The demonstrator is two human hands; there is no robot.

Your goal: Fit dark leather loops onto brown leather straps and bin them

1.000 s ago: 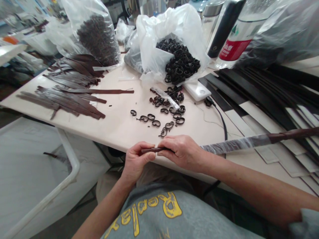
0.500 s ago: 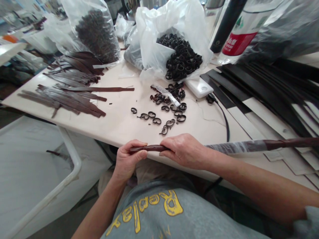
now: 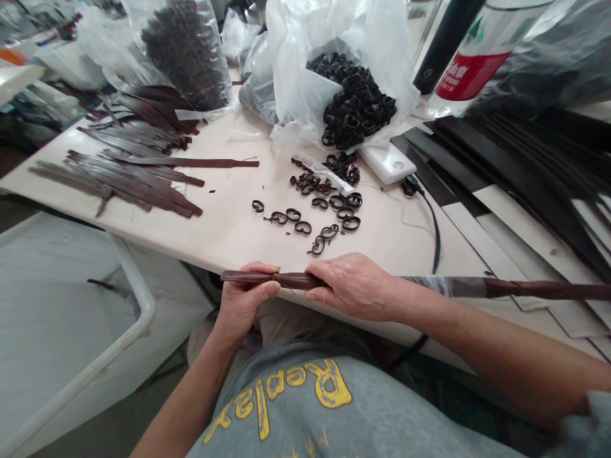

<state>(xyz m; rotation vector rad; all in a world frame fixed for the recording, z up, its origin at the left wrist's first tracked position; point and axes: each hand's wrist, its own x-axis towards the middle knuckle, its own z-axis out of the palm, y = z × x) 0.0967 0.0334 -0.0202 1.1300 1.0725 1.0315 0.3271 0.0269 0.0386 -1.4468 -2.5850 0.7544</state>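
Observation:
A brown leather strap (image 3: 296,280) runs sideways along the table's near edge, gripped by both hands. My left hand (image 3: 242,304) pinches it between thumb and fingers close to its left end, which sticks out past them. There is a narrow crease or joint at the thumb tip, with fine thread ends just below. My right hand (image 3: 356,286) is closed around the strap a short way to the right. Beyond the right wrist, a stretch in clear film (image 3: 442,285) leads into more brown strap (image 3: 548,290); my forearm hides part of it.
Small black loops (image 3: 302,227) lie scattered ahead of my hands, below an open plastic bag (image 3: 298,95) filled with similar ones. Brown strips (image 3: 138,184) are piled left, black strips (image 3: 515,165) right. A white box with a cable (image 3: 389,164) sits between. A white-rimmed bin (image 3: 143,305) stands lower left.
The strap has slid leftward, so its end now shows beyond my left fingers and the crease sits at the thumb. Both hands stay closed on it in nearly the same place.

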